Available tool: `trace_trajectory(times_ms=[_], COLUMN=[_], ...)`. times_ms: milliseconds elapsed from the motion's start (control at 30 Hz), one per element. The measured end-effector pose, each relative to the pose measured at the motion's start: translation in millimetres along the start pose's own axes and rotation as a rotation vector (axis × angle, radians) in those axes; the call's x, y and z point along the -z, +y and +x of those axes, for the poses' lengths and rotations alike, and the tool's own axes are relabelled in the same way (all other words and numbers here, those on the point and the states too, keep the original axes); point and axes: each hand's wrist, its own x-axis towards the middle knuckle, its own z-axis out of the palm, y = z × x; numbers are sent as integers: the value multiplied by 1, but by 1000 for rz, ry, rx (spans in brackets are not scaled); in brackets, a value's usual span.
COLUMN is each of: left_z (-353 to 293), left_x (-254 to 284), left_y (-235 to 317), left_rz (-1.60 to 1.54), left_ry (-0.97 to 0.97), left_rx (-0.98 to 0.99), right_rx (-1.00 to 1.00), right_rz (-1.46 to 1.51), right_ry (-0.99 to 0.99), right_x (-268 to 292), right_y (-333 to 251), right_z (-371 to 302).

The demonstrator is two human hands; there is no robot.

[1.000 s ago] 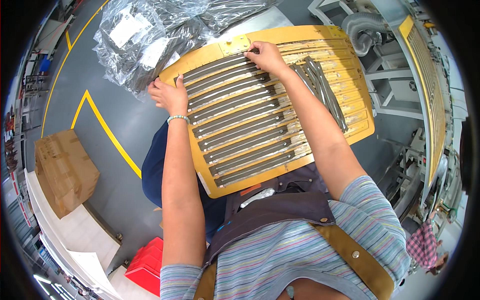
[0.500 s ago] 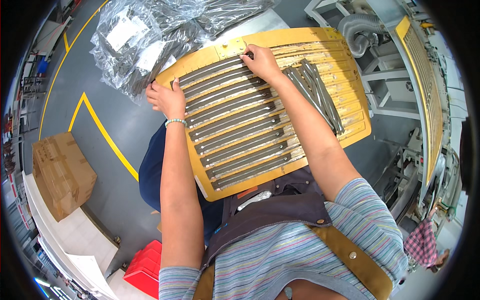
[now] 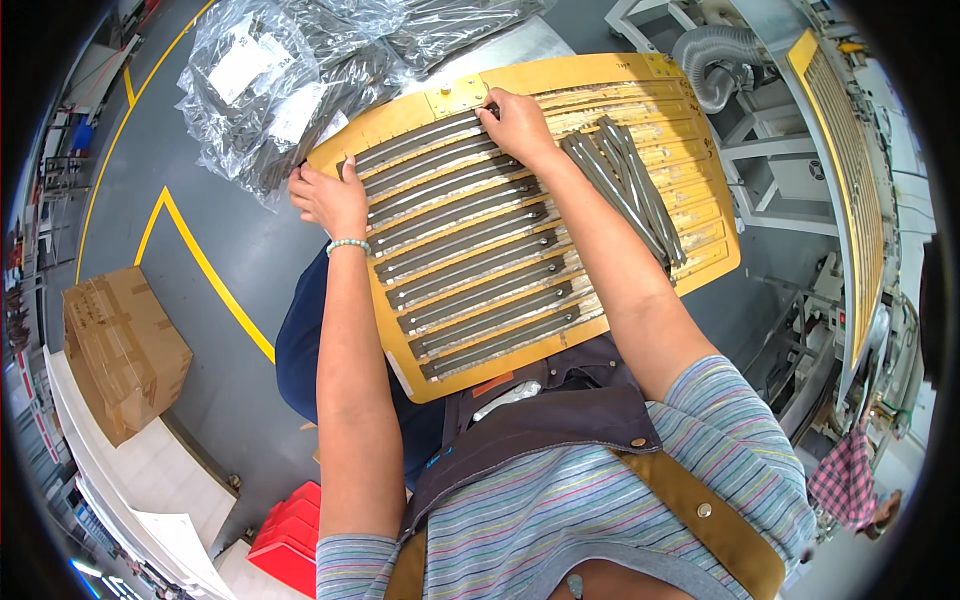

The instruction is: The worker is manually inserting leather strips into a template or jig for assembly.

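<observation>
A yellow slotted board [image 3: 590, 70] lies tilted across my lap, with rows of dark grey zippers [image 3: 465, 270] laid side by side in its left half. My right hand [image 3: 515, 125] is closed at the top, thumb and fingertips pinching the right end of the uppermost zipper [image 3: 415, 138]. At the board's upper left edge is my left hand [image 3: 335, 195], its thumb against that zipper's left end and its fingers curled at the edge; the hand partly hides its grip. Several loose zippers [image 3: 630, 190] lie in a crossed pile on the board's right half, beside my right forearm.
Clear plastic bags [image 3: 250, 110] of dark goods sit beyond the board on a pale surface. A cardboard box [image 3: 125, 350] and red bins [image 3: 290, 530] stand at the left. White machine framing [image 3: 780, 185] with a grey flexible hose [image 3: 705, 75] and another slatted yellow board [image 3: 850, 190] are at the right.
Both hands keep their places at the two ends of the uppermost zipper. The view and the board have shifted only slightly.
</observation>
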Motion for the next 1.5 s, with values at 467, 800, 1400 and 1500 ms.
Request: trace_trajectory(times_ms=[467,800,1400,1500], left_z=[-23,-49,-38,-39], left_x=[16,-6,-46,-49], left_y=[33,114,116,117], left_rz=[-170,-327,-433,-419], left_ry=[218,-358,-550,-542], left_rx=[-447,-999,-901,-896], right_rx=[-79,-230,-233,-260], right_rz=[-114,176,386,404], right_ry=[-25,105,153,199], right_x=[21,12,7,6], right_y=[-2,9,12,10], right_z=[5,1,-15,-14])
